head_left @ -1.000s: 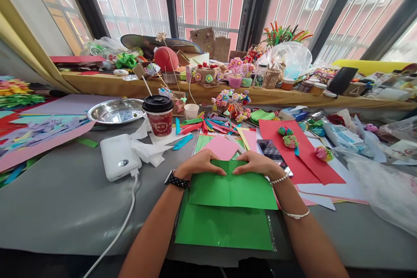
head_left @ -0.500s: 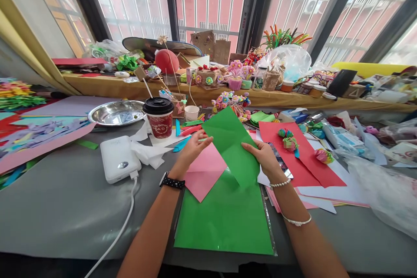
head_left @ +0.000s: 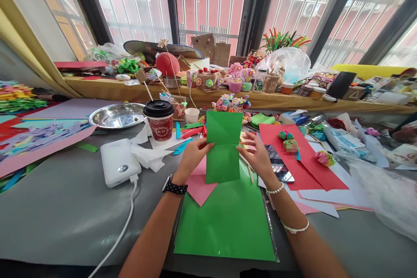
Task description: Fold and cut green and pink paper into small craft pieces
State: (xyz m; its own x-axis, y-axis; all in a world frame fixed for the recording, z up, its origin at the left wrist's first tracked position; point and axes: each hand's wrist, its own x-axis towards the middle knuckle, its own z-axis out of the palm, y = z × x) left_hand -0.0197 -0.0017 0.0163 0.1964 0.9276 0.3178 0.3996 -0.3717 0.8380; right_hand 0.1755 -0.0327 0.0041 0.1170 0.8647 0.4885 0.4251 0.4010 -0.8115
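Above the far end of a large, flat green sheet in clear plastic (head_left: pixel 224 226), the left hand (head_left: pixel 193 157) is pinching the left edge of a creased rectangular green paper (head_left: pixel 223 165). The right hand (head_left: pixel 256 159) is curving loosely at its right edge; I cannot tell whether it is gripping. Uneven support could be leaving the paper prone to buckling along its crease.

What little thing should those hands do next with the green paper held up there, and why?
I'd probably fold the raised green paper over along its crease: that line runs across roughly its middle, the left hand pinches the edge near one end, and the right hand is at the other, so both seem well placed.
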